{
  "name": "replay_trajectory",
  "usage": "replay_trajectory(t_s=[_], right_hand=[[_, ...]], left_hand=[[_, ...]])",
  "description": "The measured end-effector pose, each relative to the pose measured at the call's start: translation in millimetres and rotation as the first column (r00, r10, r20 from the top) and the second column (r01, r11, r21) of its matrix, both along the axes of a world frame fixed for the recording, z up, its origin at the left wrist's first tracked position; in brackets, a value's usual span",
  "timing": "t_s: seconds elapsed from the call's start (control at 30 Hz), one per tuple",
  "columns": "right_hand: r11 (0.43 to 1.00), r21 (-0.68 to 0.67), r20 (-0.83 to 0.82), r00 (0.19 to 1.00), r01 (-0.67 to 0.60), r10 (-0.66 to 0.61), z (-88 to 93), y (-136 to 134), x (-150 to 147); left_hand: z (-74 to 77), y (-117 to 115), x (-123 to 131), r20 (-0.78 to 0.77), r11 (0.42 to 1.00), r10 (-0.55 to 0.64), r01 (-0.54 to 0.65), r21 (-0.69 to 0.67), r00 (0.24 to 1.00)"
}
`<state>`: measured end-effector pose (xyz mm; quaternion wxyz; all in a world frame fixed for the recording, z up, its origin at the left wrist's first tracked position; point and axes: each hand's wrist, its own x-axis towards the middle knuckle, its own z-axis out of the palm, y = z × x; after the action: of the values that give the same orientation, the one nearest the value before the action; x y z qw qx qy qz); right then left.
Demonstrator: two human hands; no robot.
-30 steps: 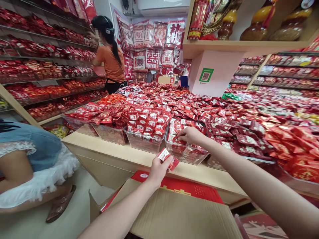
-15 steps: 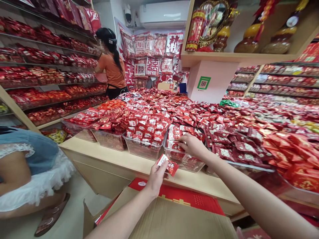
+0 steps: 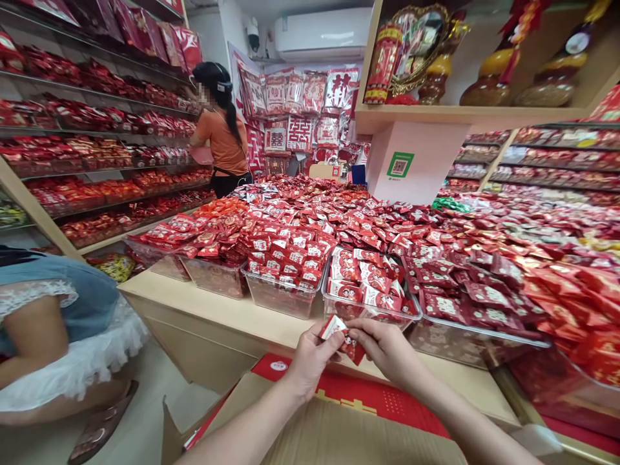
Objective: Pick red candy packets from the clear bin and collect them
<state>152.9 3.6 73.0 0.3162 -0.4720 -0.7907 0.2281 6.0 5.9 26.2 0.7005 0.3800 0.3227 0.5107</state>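
My left hand [image 3: 312, 358] grips a small red-and-white packet [image 3: 334, 327] with little printed figures, thumb on top. From the other side, the fingers of my right hand [image 3: 382, 347] pinch the packet's right edge. Both hands are in front of the display counter, just above a cardboard box. Right behind them stands a clear plastic bin [image 3: 372, 312] with similar packets laid in rows. Whether more than one packet is between my hands, I cannot tell.
Below my arms is the cardboard box [image 3: 271, 423] with a red panel [image 3: 387, 397]. More bins, such as one of dark red packets [image 3: 465, 284], line the counter [image 3: 194, 303]. A person in orange [image 3: 223, 139] stands at the left shelves; another person [image 3: 72, 323] crouches near left.
My right hand has left the bin and come down to the packet in my left hand, which it now pinches. My left hand has shifted slightly right and down.
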Motion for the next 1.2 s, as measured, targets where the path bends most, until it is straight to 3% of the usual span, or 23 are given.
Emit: replay_trajectory(t_s=[0.13,0.23,0.4,0.57,0.73,0.87,1.03,1.1,1.2], right_hand=[[0.986,0.11,0.047,0.99,0.124,-0.129,23.5,33,13],[0.96,0.19,0.156,0.959,0.206,-0.237,37.3,66,18],[0.99,0.13,0.355,0.93,0.054,-0.097,32.5,97,11],[0.987,0.151,0.372,0.921,0.061,-0.114,29.1,93,10],[0.971,0.222,0.172,0.976,0.093,-0.132,37.4,53,8],[0.994,0.058,0.085,0.993,-0.091,0.086,15.1,10,-1],[0.984,-0.17,-0.279,0.956,0.047,-0.094,-34.4,-11,-3],[0.961,-0.275,-0.389,0.91,0.035,-0.144,-48.2,-11,0],[0.946,-0.325,-0.44,0.886,-0.005,-0.146,-57.7,-11,4]], left_hand=[[0.8,1,-1,0.035,1.0,-0.002,0.004,-0.03,0.999],[0.6,2,-3,-0.044,1.0,-0.005,0.004,-0.026,0.999],[-0.6,0,-3,-0.165,0.998,-0.013,0.022,0.055,0.986],[0.5,-2,-2,-0.218,0.992,-0.017,0.044,0.121,0.976],[3.2,-1,-3,-0.158,0.985,0.036,-0.008,0.17,0.987],[-0.1,0,-2,-0.203,0.989,0.028,0.001,0.145,0.979],[-2.1,-1,0,-0.277,0.995,0.018,0.009,0.096,0.961],[-1.6,-1,1,-0.267,0.998,0.008,0.008,0.061,0.964],[-2.7,-2,2,-0.269,0.998,0.009,0.01,0.068,0.963]])
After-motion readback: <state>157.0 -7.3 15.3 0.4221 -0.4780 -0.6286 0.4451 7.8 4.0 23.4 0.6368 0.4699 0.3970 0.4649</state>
